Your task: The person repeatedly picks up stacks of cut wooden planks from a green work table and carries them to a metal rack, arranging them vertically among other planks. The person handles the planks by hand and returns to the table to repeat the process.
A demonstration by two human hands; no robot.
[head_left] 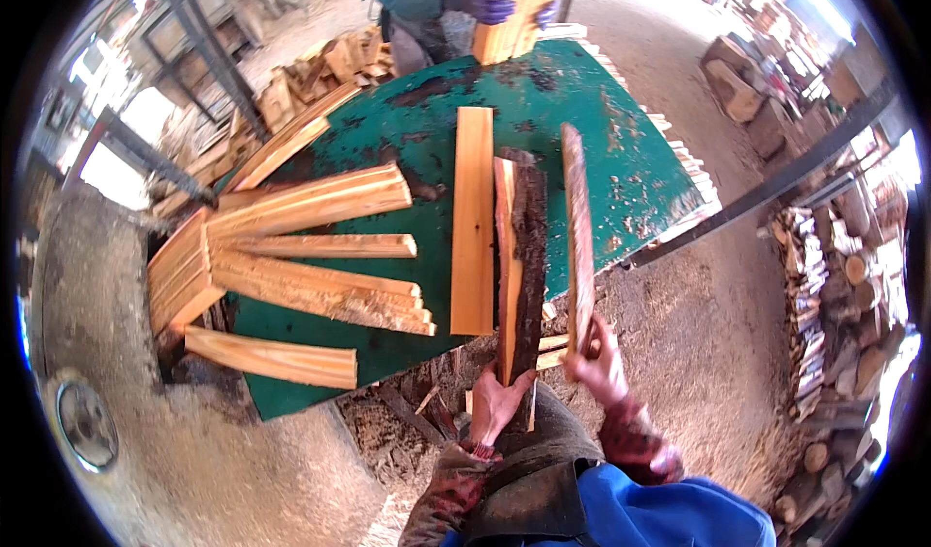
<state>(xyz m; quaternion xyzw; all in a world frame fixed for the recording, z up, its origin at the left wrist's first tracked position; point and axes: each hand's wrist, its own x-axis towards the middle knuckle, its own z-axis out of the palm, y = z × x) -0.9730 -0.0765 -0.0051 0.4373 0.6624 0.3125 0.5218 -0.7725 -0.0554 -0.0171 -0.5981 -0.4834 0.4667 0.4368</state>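
Note:
My left hand (497, 403) is closed on the near end of a wooden slab with dark bark (527, 256) along one side; its far part extends over the green table (621, 159). To the right, my right hand (599, 363) grips the near end of a narrow plank (578, 227), tilted edge-up and apart from the slab. A smooth, pale board (473, 222) lies flat on the table, just left of the bark-edged slab. Farther left, several cut planks (310, 208) fan out across the tabletop.
Across the table a co-worker's purple-gloved hand (480, 4) holds a wide board (514, 14) upright. Split wood (325, 67) is heaped beyond the table's left side. Log stacks (844, 256) line the right. A metal beam (766, 178) meets the table's right corner. Bark scraps (407, 416) litter the ground.

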